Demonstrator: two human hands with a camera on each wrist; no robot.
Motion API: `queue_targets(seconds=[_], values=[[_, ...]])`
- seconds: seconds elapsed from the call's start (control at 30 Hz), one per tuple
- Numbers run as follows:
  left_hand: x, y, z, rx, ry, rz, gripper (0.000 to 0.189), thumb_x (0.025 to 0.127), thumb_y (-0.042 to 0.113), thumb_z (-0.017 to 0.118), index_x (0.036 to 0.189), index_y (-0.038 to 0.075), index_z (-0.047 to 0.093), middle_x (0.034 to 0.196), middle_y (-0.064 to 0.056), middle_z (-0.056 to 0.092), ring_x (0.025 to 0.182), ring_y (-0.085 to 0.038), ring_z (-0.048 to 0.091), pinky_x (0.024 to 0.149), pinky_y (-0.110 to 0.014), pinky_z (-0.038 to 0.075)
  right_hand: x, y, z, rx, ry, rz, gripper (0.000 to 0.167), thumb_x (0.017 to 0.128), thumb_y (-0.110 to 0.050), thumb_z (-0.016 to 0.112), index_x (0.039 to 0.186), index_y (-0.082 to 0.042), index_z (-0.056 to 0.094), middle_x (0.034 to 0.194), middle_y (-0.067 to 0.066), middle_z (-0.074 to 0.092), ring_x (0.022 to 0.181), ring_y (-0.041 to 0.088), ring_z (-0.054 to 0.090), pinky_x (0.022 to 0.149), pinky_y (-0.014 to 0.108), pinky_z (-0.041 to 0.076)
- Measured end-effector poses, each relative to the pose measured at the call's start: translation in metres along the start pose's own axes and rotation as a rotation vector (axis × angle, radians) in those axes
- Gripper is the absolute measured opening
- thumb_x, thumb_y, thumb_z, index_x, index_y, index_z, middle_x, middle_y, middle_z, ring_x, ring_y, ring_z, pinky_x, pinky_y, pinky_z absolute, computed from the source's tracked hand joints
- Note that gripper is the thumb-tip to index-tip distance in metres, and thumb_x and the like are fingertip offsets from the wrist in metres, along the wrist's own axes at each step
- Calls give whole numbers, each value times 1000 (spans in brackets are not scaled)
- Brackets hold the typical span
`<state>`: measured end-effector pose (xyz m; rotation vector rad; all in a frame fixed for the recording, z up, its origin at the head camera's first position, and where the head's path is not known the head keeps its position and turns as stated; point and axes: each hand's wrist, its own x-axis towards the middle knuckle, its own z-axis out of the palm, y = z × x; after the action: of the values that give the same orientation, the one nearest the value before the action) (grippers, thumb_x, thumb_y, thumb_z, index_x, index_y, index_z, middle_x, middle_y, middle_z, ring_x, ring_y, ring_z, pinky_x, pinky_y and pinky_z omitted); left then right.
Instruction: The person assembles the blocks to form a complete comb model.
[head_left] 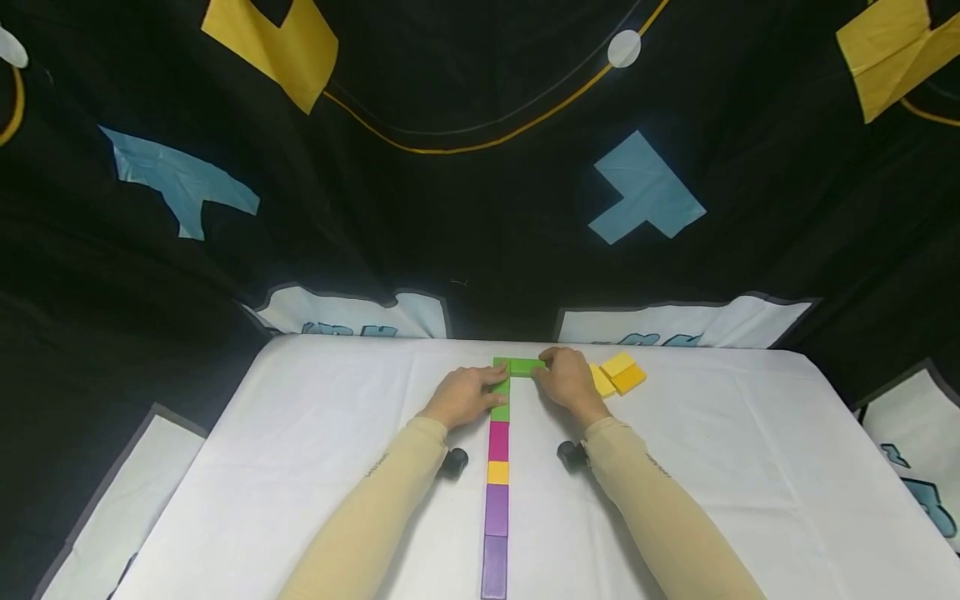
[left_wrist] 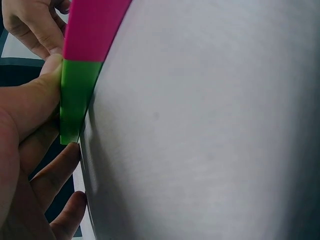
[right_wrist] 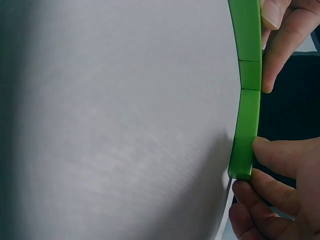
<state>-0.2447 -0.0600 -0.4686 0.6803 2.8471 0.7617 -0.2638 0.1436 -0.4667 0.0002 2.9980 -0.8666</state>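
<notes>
A line of coloured blocks runs up the white table in the head view: two purple blocks, a short yellow block, a pink block and a green block. At its far end a second green block turns off to the right. My left hand lies on the left side of the line, thumb and fingertips touching the green stretch. The right hand pinches the outer end of the sideways green block, which meets a short green piece at the corner.
Several loose yellow blocks lie just right of my right hand. A black curtain hangs behind the far edge of the white table. A dark wrist camera sits beside each forearm.
</notes>
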Motion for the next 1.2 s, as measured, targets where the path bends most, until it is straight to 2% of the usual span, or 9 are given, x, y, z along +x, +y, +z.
queue_targets(seconds=[0.17,0.33,0.53,0.67,0.77,0.93,1.2], values=[[0,-1,0,-17,6,10,53,92,33,74,141,18,60,147,6,53,138,-26,48,116,-43,37,0,2,1,14,3,-3,37,94,-21,68,126,-2,67,117,16,68,111,32,62,98,47,52],[0,-1,-1,-18,12,13,52,92,32,74,141,17,60,146,5,54,138,-27,49,115,-43,38,0,5,-3,34,36,-48,39,92,-20,68,127,-1,67,121,18,69,117,35,61,102,49,49],[-1,-1,0,-30,3,-4,52,93,32,73,141,18,60,147,5,53,138,-28,48,116,-45,37,-3,16,-19,54,31,-50,42,94,-20,67,131,-1,64,128,18,66,124,37,57,105,51,46],[-2,0,-1,-27,7,4,52,93,32,73,141,17,60,147,5,53,138,-28,48,116,-45,37,-6,31,-31,9,8,-108,43,92,-17,67,131,1,64,131,19,64,128,41,52,110,53,40],[-2,0,0,-20,12,18,52,93,32,73,141,17,60,147,5,54,138,-27,48,115,-43,37,-6,47,-40,-52,-20,-164,45,91,-17,69,131,2,63,134,20,62,132,42,48,114,55,35],[-2,0,0,-16,7,12,52,93,32,73,141,18,60,147,6,53,138,-26,47,116,-43,37,-9,67,-53,-101,-84,-192,50,90,-19,74,135,0,61,139,20,59,135,41,44,116,57,32],[-2,-2,0,-9,14,24,52,92,31,74,141,17,61,146,4,55,136,-26,50,114,-44,39,-11,81,-68,-129,-227,-285,63,83,-15,83,139,-2,57,140,17,57,123,35,46,106,54,42]])
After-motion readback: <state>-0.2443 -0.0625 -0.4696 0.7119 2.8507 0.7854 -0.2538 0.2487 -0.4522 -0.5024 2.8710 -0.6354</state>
